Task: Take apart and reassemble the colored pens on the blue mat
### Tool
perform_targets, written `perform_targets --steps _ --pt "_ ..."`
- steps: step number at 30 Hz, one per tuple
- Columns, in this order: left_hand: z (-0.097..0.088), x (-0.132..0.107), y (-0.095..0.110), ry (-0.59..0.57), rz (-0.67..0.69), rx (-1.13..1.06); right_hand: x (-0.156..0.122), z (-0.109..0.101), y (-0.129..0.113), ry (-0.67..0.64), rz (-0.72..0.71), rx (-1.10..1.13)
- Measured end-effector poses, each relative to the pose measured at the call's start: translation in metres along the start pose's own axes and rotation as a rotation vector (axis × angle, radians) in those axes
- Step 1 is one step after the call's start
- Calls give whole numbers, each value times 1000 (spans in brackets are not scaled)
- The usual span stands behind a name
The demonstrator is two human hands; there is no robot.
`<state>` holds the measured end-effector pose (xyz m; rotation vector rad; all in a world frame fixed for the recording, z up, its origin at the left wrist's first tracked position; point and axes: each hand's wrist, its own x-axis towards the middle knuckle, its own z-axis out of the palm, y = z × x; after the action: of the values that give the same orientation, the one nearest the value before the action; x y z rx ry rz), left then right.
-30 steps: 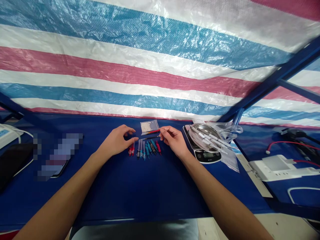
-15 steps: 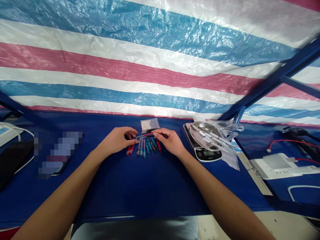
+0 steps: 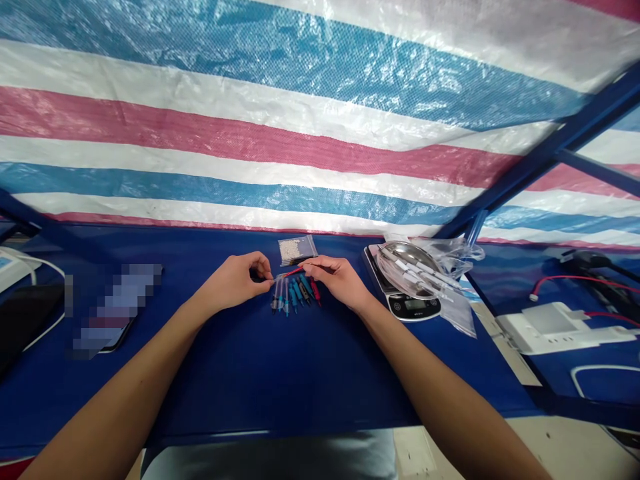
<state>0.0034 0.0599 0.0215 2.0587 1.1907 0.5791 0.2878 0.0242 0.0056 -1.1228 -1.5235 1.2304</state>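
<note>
Over a row of pen parts, my right hand pinches a thin red pen refill between thumb and fingers. The refill points left, its far end close to the fingertips of my left hand. That hand is closed in a pinch on something small and pale that I cannot make out. Below the fingertips lie several clear pen barrels with dark and blue ends. Blue pen parts, a black one and a red one lie to their right.
Behind my hands lies a zip bag of small pale pieces. To the right, a kitchen scale carries a metal bowl and plastic bags. A power strip is farther right; a black device lies left. Striped sheeting hangs behind.
My left fingers have drawn closer together. The red pieces beneath my left hand no longer show. The red refill between my hands shows more plainly, and the view has shifted slightly.
</note>
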Motion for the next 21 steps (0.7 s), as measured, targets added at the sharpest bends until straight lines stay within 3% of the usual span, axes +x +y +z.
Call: perform_targets --steps 6,10,13,16,18,21 --pt "-1 -2 14 51 4 -290 -7 6 -12 30 36 82" --pt "3 -3 20 -19 8 -524 -12 10 -20 -44 -83 -8" --pt "4 -2 21 -58 -34 -592 -15 2 -22 -56 -102 -140" --pt "2 0 20 18 -40 -628 -15 -16 -20 -52 -81 -351" --pt "1 1 19 95 -35 -650 -15 -29 -17 -155 -58 -456" --pt "0 3 14 182 -58 -632 -16 -39 -16 -185 -28 -519"
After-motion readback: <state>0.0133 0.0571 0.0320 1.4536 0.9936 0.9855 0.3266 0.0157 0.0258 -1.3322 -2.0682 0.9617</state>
